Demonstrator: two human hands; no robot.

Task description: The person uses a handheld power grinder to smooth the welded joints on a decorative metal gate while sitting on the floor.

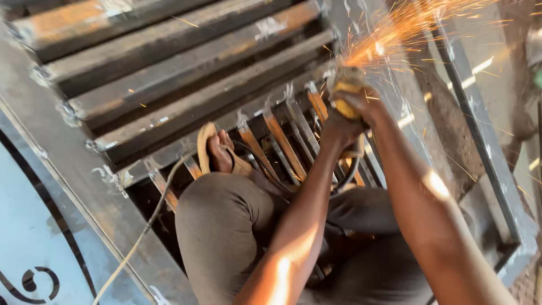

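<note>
Head view, looking down at a steel gate frame (186,85) lying flat, built of wide slanted slats at the far left and narrow rusty bars (282,141) nearer the middle.

Grip: both hands are on a yellow angle grinder (345,85) at the upper middle of the frame. Left hand (339,131) comes up from the near side and is wrapped closed around the lower part of the tool body; fingers are not separately visible, but the fist is tight with no gap showing. Right hand (361,103) sits just beyond and to the right of it, closed over the top of the grinder body, knuckles up. The two hands touch or nearly touch; motion blur prevents saying which.

Grinder position: its working end meets the steel at the far end of the narrow bars, beside the upright frame member. Orange sparks (418,22) fan out from that point toward the far right.

Surroundings: person squats on the frame, knee in grey-brown trousers (226,226) at near centre. A foot in a tan sandal (217,152) rests on the bars, left of the hands. A pale power cable (141,231) runs from the near left edge up toward the foot. Light blue sheet panel (28,226) with a dark scroll ornament lies at the near left.
</note>
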